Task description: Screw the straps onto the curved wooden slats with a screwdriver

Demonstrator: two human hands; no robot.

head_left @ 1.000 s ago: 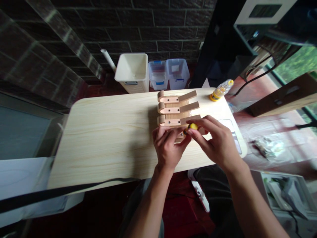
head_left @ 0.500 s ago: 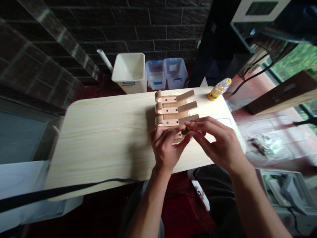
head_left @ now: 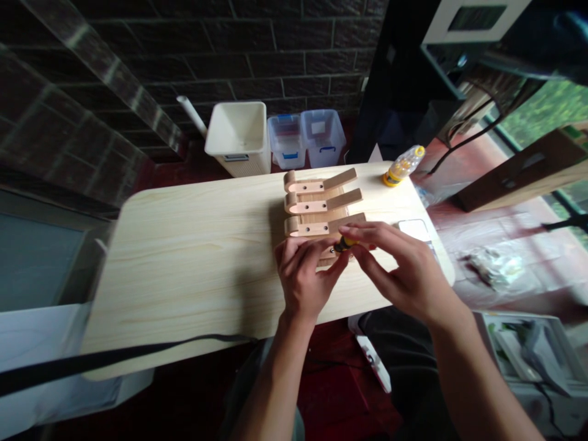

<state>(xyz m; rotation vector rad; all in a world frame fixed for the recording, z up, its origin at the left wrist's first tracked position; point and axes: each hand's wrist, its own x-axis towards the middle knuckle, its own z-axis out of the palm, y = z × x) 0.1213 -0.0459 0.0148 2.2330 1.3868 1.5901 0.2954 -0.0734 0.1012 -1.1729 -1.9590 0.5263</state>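
Note:
A wooden hook rack [head_left: 313, 207] lies on the table, its curved-ended pegs side by side, with dark screw holes or heads in them. My right hand [head_left: 404, 260] pinches a short yellow-and-black screwdriver [head_left: 346, 242] between thumb and fingertips. The screwdriver points left at the rack's nearest part, where a small shiny spot shows by its tip. Closed over that near end of the rack is my left hand [head_left: 305, 275], its thumb and forefinger close around the tip. The nearest peg is mostly hidden under my fingers.
On the pale wooden table [head_left: 193, 257], a clear bottle with yellow ends [head_left: 403, 166] stands at the far right, and a white flat object [head_left: 414, 229] lies behind my right hand. Beyond the table are a cream bin [head_left: 239, 131] and two clear plastic boxes. A black strap [head_left: 138, 350] crosses the front-left edge.
The right hand has shifted slightly and the screwdriver's yellow part shows more. Both hands keep their grips. The whole view has moved a little.

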